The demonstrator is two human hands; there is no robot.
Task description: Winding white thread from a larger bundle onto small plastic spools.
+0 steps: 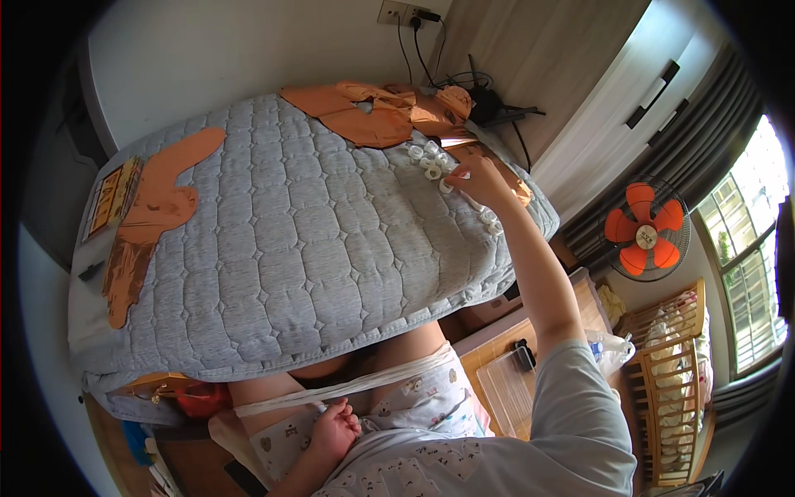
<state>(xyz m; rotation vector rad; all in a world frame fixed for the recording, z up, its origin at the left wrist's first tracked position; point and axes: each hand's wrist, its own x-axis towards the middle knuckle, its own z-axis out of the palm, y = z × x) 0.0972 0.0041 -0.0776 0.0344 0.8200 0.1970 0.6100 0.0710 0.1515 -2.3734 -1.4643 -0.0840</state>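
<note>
My right hand (483,180) reaches across the grey quilted mattress (306,224) to its far right part. Thumb and fingers pinch at a small white ring (447,186), which my fingertips partly cover. Just beyond them lies a cluster of similar white rings (431,157), and several more rings (491,220) sit nearer me, beside my wrist. Down at my lap, my left hand (335,427) is closed over the patterned white shorts. A small white tip (320,407) shows by its fingers; the rest of what it holds is hidden.
Orange-brown sheets (364,116) lie at the mattress's far edge, near black cables (484,91). Another orange-brown sheet (166,203) and a patterned box (112,199) lie at the left. An orange fan (646,236) and a wooden crib (667,381) stand at the right.
</note>
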